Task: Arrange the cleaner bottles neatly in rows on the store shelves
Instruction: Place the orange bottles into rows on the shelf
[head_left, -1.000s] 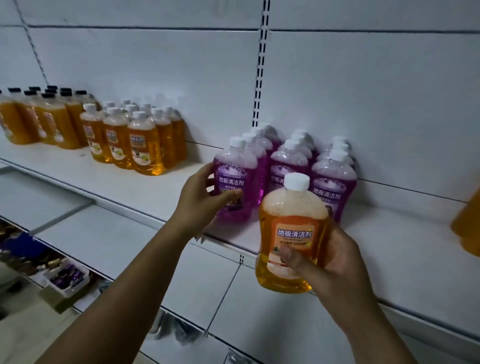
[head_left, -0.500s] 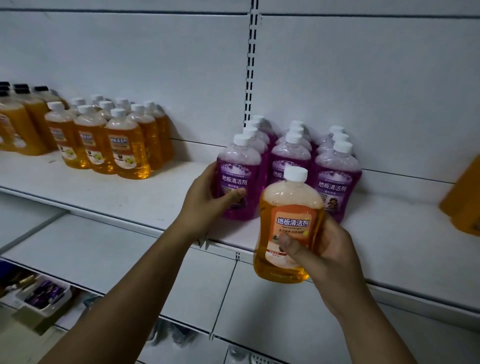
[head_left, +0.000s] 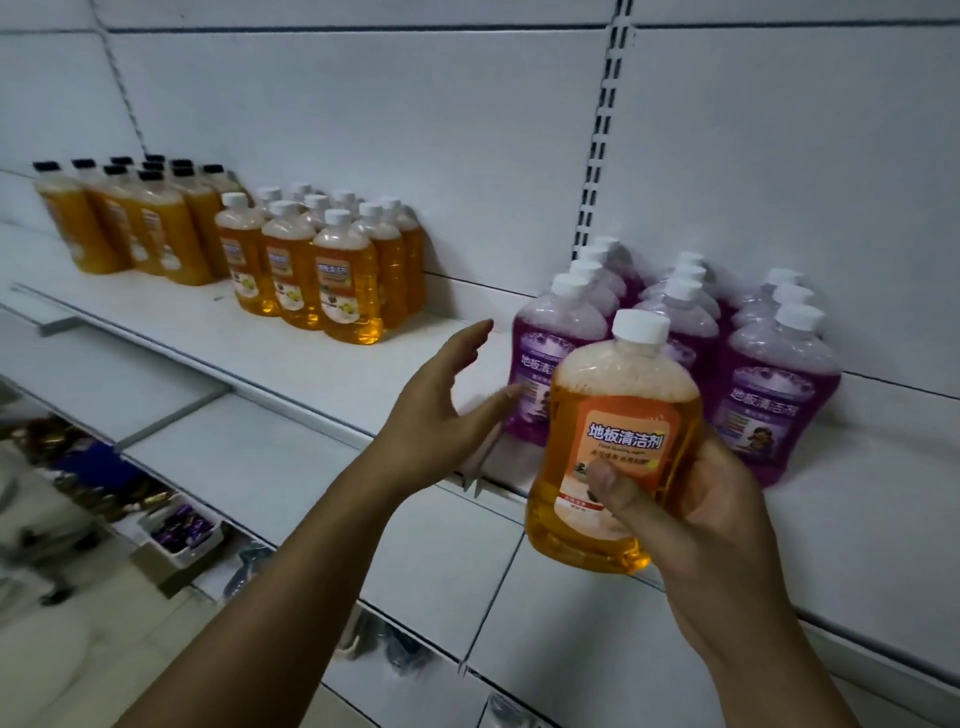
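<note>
- The right hand (head_left: 727, 514), at the lower right of the frame, grasps an orange cleaner bottle (head_left: 618, 410). The thumb lies across the lower part of the label and the fingers wrap behind the bottle.
- This held bottle is upright with a slight tilt. It has a white cap and an orange label, with foam under its neck. It hangs in the air in front of the shelf (head_left: 311, 358) edge, at the centre right of the frame, and covers part of the purple bottles behind it.
- The left hand (head_left: 441, 410), in the middle of the frame, is released, with straight fingers spread and pointing up and to the right. It grasps nothing.
- Its thumb tip reaches the left edge of the front-left purple bottle (head_left: 537, 358); whether it touches cannot be told.
- The purple bottles (head_left: 763, 395) stand on the shelf at the centre right in three rows running back to the white back panel (head_left: 363, 130). All have white caps.
- Further left on the same shelf stands a tight block of orange bottles with white caps (head_left: 348, 280), well apart from the purple group.
- At the upper left, just beside that block, is a group of orange bottles with black caps (head_left: 150, 228).
- A slotted upright (head_left: 602, 130) runs down the back panel above the purple rows.
- A lower shelf (head_left: 249, 457) lies below, at the left centre.
- At the lower left, a small white tray (head_left: 182, 535) holds purple packets; the things around it are blurred.
</note>
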